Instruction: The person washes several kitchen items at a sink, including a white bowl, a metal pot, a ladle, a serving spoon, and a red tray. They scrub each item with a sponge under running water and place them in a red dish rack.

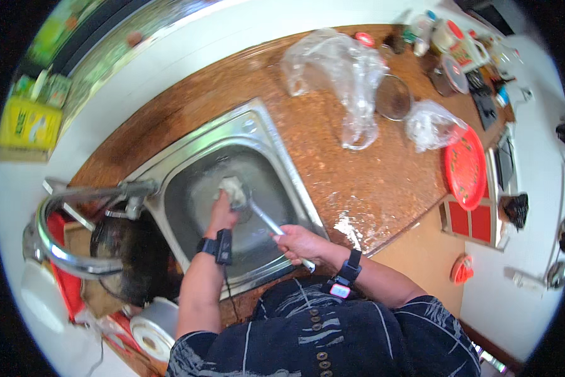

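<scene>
Over the stainless steel sink (289, 188), my left hand (224, 213) grips a whitish cloth (233, 187) and presses it to the head of a long-handled metal utensil (266, 217). The cloth and blur partly hide that head, so its exact kind cannot be told. My right hand (302, 243) is closed around the utensil's handle, near the sink's front right edge. The handle's end sticks out below my right hand. Inside the basin, the bottom looks wet and greyish. A curved chrome faucet (75, 264) stands left of the basin.
Clear plastic bags (353, 80), a round glass lid (393, 98) and a red tray (465, 167) lie on the wet brown countertop (310, 136). Jars and bottles stand at the back right. A dark pot (131, 254) and a light metal pot (157, 325) are at the left.
</scene>
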### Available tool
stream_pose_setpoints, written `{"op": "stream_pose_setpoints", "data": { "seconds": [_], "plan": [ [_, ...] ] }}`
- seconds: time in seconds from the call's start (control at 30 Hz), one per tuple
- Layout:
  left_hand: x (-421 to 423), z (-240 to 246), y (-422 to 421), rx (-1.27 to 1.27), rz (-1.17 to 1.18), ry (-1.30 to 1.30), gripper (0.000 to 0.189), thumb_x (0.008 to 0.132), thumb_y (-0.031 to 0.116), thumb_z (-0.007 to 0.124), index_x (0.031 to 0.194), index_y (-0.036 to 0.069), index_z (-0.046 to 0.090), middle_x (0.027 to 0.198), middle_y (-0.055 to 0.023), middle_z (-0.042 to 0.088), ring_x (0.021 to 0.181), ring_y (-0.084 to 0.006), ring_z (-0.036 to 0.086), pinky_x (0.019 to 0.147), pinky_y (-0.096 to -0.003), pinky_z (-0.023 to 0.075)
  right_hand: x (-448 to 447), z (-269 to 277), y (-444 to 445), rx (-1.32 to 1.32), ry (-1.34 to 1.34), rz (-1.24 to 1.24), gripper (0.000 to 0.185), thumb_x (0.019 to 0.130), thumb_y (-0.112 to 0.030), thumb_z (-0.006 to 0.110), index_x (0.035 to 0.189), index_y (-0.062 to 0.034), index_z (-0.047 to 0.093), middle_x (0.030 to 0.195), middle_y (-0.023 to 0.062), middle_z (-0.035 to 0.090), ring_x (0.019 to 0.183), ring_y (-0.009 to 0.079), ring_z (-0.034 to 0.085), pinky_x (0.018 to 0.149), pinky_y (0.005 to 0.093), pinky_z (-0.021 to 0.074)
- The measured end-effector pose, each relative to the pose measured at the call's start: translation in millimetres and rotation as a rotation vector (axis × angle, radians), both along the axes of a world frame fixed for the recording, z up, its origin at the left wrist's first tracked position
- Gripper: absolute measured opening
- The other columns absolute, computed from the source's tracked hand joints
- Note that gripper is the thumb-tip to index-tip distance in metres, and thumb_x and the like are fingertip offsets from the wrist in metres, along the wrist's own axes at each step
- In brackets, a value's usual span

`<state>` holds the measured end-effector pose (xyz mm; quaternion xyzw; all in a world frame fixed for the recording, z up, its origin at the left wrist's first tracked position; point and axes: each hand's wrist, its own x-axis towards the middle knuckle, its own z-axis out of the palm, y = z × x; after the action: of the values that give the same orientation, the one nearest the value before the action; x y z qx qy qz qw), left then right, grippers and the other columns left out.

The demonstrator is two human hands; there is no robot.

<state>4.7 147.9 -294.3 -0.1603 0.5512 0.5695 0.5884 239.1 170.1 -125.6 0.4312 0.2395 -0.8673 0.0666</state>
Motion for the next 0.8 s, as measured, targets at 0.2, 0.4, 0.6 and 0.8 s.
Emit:
{"op": "stream_pose_setpoints", "data": {
  "seconds": [0.2,0.4,0.6,0.8],
  "plan": [
    [41,24,14,-0.054,0.138,-0.305,0.021,0.091,0.026,0.060,0.104,0.009,0.057,0.092,-0.0122,0.058,0.076,-0.0271,0.058,0.062,-0.0391,0.0518,-26,-13,7,0.010,-0.085,0.026,0.019,0.097,-0.017,0.045,0.115,-0.0090,0.045,0.070,-0.0017,0.042,0.046,0.0064,0.037,0.037,0.0228,0.0314],
    [61,61,-7,0.011,-0.294,-0.014,0.028,0.093,0.029,0.054,0.107,0.006,0.059,0.090,-0.0098,0.064,0.063,-0.0206,0.061,0.052,-0.0336,0.0522,-37,-29,5,0.831,-0.093,0.404,0.011,0.091,-0.012,0.050,0.093,-0.0022,0.052,0.075,0.0169,0.060,0.061,0.0324,0.061,0.055,0.0422,0.0489],
    [43,57,-3,-0.471,-0.361,1.123,0.057,0.074,0.022,0.067,0.117,-0.008,0.043,0.112,-0.0249,0.055,0.097,-0.0360,0.056,0.083,-0.0429,0.0464,-36,-1,-13,1.503,-0.274,0.744,0.032,0.082,-0.002,0.048,0.113,0.0066,0.053,0.086,0.0242,0.062,0.075,0.0396,0.064,0.066,0.0462,0.0524],
    [28,53,5,-0.489,0.186,0.582,0.078,0.072,0.031,0.073,0.123,-0.014,0.035,0.123,-0.0331,0.046,0.113,-0.0405,0.051,0.097,-0.0428,0.0419,-44,22,-10,1.721,-0.339,0.927,0.038,0.082,-0.002,0.050,0.119,0.0042,0.051,0.089,0.0187,0.060,0.074,0.0329,0.065,0.061,0.0406,0.0533]
  ]
}}
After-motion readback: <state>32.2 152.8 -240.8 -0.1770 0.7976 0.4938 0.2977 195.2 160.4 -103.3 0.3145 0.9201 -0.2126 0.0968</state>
